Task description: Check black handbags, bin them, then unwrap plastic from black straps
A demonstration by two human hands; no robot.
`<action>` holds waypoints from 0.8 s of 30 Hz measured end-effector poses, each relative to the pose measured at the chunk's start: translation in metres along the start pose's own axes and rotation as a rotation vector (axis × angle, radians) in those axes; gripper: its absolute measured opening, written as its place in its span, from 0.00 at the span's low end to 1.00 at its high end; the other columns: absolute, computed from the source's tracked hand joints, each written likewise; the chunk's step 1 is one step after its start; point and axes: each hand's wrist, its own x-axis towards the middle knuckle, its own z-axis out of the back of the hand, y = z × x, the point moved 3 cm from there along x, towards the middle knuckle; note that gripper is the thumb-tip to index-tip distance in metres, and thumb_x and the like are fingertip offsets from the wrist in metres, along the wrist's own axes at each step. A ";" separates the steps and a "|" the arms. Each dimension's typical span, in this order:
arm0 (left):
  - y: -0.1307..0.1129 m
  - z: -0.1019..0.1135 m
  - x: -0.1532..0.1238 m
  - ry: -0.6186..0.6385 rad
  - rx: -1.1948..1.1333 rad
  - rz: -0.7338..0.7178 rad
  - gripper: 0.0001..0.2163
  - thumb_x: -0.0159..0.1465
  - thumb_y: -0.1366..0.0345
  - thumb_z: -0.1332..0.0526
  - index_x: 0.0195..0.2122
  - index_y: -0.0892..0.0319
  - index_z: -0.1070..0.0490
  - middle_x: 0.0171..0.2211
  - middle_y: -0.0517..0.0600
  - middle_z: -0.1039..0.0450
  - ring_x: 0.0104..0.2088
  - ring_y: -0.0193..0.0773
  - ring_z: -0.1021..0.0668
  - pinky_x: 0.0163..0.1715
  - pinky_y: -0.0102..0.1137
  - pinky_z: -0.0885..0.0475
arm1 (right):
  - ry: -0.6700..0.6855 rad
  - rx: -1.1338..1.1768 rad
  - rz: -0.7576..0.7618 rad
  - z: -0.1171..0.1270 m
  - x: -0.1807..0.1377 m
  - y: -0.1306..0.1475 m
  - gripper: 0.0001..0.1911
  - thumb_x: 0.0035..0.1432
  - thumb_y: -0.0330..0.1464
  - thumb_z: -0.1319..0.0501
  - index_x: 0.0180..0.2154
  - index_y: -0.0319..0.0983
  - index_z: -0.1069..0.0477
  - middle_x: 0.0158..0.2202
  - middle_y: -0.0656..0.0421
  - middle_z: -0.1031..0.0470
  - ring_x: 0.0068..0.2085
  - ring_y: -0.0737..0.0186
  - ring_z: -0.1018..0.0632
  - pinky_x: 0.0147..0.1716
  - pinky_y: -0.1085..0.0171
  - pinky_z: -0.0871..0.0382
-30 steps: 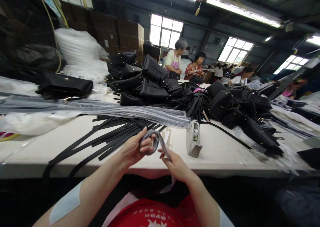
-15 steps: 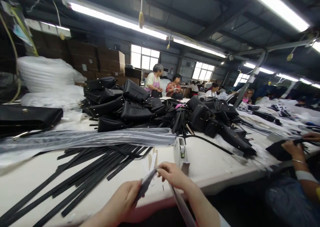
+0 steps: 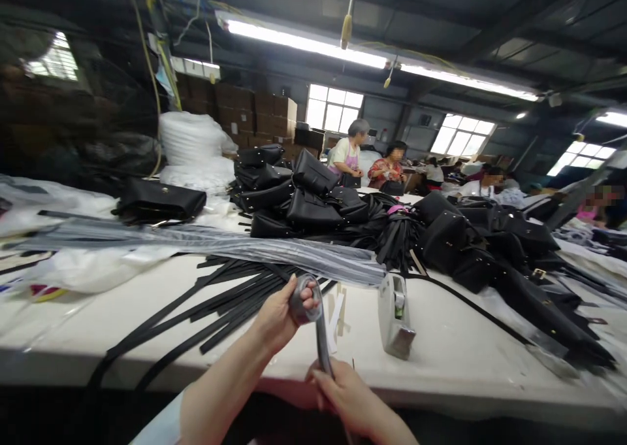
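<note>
My left hand [image 3: 281,314] is closed around the coiled end of a grey strap [image 3: 313,314], held just above the white table's front edge [image 3: 441,386]. The strap hangs straight down from the coil into my right hand [image 3: 343,399], which pinches it lower, below the table edge. Just beyond my hands lie a spread of black straps [image 3: 220,301] and a few pale paper slips [image 3: 337,311]. A grey tape dispenser [image 3: 394,314] stands to the right of my hands.
A long bundle of clear plastic sleeves [image 3: 220,239] crosses the table. Black handbags [image 3: 313,200] are piled behind it and to the right [image 3: 490,242]; another bag [image 3: 161,203] sits at the left. Several people [image 3: 350,154] work at far tables.
The camera swung back left and down. My left hand rose and now holds the strap coiled, while my right hand dropped lower along it. The co-worker's arm at right left the view.
</note>
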 end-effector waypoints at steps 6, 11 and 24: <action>0.043 0.001 -0.012 0.090 1.112 -0.392 0.10 0.66 0.58 0.50 0.34 0.58 0.37 0.28 0.48 0.33 0.28 0.38 0.31 0.32 0.33 0.38 | 0.117 0.835 -0.075 0.005 -0.004 0.034 0.12 0.60 0.39 0.44 0.34 0.35 0.32 0.15 0.70 0.41 0.12 0.76 0.47 0.21 0.70 0.36; 0.049 0.010 -0.018 0.287 1.424 -0.329 0.11 0.66 0.58 0.53 0.33 0.57 0.37 0.28 0.48 0.33 0.28 0.39 0.31 0.30 0.32 0.40 | 0.295 1.140 -0.264 0.026 -0.008 0.030 0.18 0.67 0.34 0.56 0.35 0.33 0.31 0.17 0.69 0.43 0.13 0.76 0.52 0.24 0.73 0.34; 0.072 0.022 -0.033 0.334 0.740 0.428 0.26 0.61 0.42 0.52 0.25 0.60 0.32 0.11 0.41 0.44 0.12 0.29 0.43 0.14 0.27 0.47 | -0.342 -0.107 0.368 0.061 -0.017 0.033 0.19 0.55 0.44 0.37 0.46 0.41 0.29 0.44 0.54 0.27 0.47 0.56 0.28 0.50 0.57 0.36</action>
